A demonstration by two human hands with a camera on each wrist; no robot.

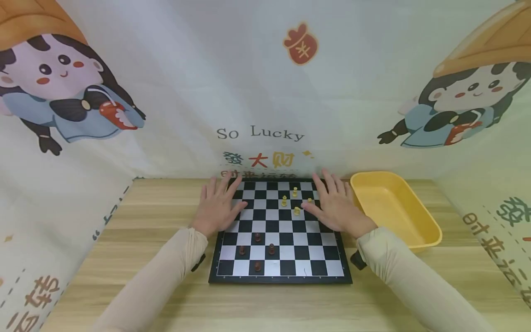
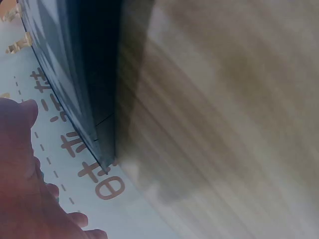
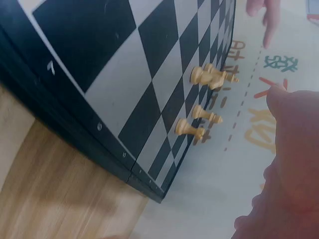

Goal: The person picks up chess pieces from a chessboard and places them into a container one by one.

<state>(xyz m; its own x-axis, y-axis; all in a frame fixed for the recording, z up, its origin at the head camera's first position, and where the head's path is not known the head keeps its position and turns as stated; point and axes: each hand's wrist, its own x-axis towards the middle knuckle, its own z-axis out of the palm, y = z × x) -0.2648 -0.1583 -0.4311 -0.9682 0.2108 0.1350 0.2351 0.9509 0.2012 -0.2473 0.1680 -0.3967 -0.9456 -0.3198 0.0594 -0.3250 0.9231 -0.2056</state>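
Observation:
A black-and-white chessboard (image 1: 272, 226) lies on the table between both hands. My left hand (image 1: 217, 207) is spread over its far left edge, fingers straight and holding nothing. Over the far right part is my right hand (image 1: 338, 207), likewise spread, its thumb near a pale yellow knight (image 1: 297, 211). Several yellow chess pieces stand here, including one (image 1: 284, 201) and another (image 1: 295, 192); the right wrist view shows a yellow piece (image 3: 187, 128) near the board's edge. Several dark red pieces, among them one (image 1: 271, 249), stand on the near left squares. Whether the hands touch the board I cannot tell.
A yellow plastic tray (image 1: 421, 226) sits right of the board, beside the right hand and forearm. The wooden table (image 1: 166, 198) ends at a printed cloth backdrop (image 1: 265, 92), which also rises at both sides.

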